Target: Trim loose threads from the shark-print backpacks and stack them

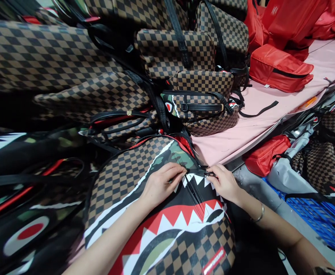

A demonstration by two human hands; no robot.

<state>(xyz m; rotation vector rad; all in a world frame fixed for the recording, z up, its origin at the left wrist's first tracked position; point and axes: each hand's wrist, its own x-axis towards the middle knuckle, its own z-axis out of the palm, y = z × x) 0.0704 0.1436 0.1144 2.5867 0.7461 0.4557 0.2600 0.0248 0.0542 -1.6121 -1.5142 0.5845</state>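
While left hand (161,183) steadies backpack (167,217), right hand (223,182) pinches its zipper pull (209,173).

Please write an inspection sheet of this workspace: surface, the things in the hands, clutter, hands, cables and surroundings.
Surface: pink table top, partly bare, bags piled along its left side.
Job's things: shark-mouth backpack lies in front of the person; its zipper pull is at the top of the front panel.
Clutter: checkered bags stacked in a heap; red bags at the far right end; a loose black strap on the table.
Hands: left hand presses the bag beside the zipper; right hand pinches the zipper pull.
Cables: nothing seen.
Surroundings: blue crate and more bags below the table on the right.
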